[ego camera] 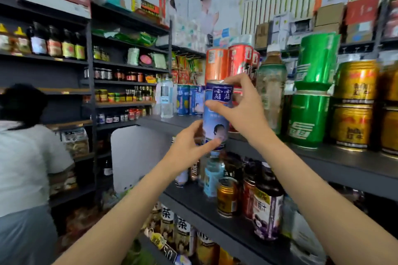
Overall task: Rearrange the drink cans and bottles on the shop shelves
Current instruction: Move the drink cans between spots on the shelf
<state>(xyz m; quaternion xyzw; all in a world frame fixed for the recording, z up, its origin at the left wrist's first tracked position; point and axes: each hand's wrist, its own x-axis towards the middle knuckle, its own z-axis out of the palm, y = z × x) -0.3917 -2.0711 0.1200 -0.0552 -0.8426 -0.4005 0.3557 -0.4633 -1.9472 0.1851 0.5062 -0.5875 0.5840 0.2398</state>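
We hold a tall blue can (217, 114) upright in front of the upper shelf (336, 163), just off its front edge, and both hands are on it. Our right hand (243, 105) grips the upper half, thumb across the front and fingers curled round the top rim. Our left hand (189, 146) pinches the bottom, thumb lying along the lower label and fingers wrapped behind.

Behind the can, on the same shelf, stand orange and red cans (232, 62), with a tea bottle (271, 90) just to their right. Further right, two green cans (312, 90) are stacked one on the other, and gold cans (353, 103) are stacked beside them near the shelf's right end. Toward the shelf's far left end we see more blue cans (189, 99) and a clear water bottle (167, 97).

On the shelf below (193, 202) stand a pale blue bottle (212, 176), a small gold can (227, 196) and a dark juice bottle (268, 204) near the front edge.

At the left, a person in a white top (28, 157) faces the dark shelving of jars and sauces (56, 43).
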